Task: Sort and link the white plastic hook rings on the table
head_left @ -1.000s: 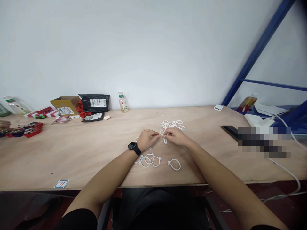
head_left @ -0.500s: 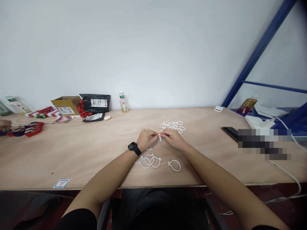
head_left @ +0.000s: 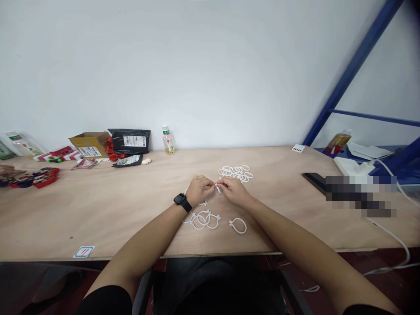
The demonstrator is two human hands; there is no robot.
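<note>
My left hand (head_left: 201,190), with a black watch on its wrist, and my right hand (head_left: 233,190) meet above the middle of the table. Their fingertips pinch a small white ring (head_left: 218,189) between them; it is seen nearly edge-on. Just behind the hands lies a pile of white rings (head_left: 246,175). Nearer the front edge several overlapping white rings (head_left: 213,222) with small clasps lie beside my left forearm. A single white ring (head_left: 244,225) rests apart, to their right. My left hand partly hides another ring.
Along the wall on the wooden table (head_left: 131,210) stand a bottle (head_left: 169,142), black packages (head_left: 131,141) and an open carton (head_left: 88,144). Another person's hand (head_left: 9,170) is at far left, near red trays (head_left: 46,178). A phone (head_left: 314,181) and cables lie right.
The fingertips and the held ring have shifted very slightly left, and the ring is tilted a little more. The other person's hand at far left has moved slightly. The rings on the table look unchanged.
</note>
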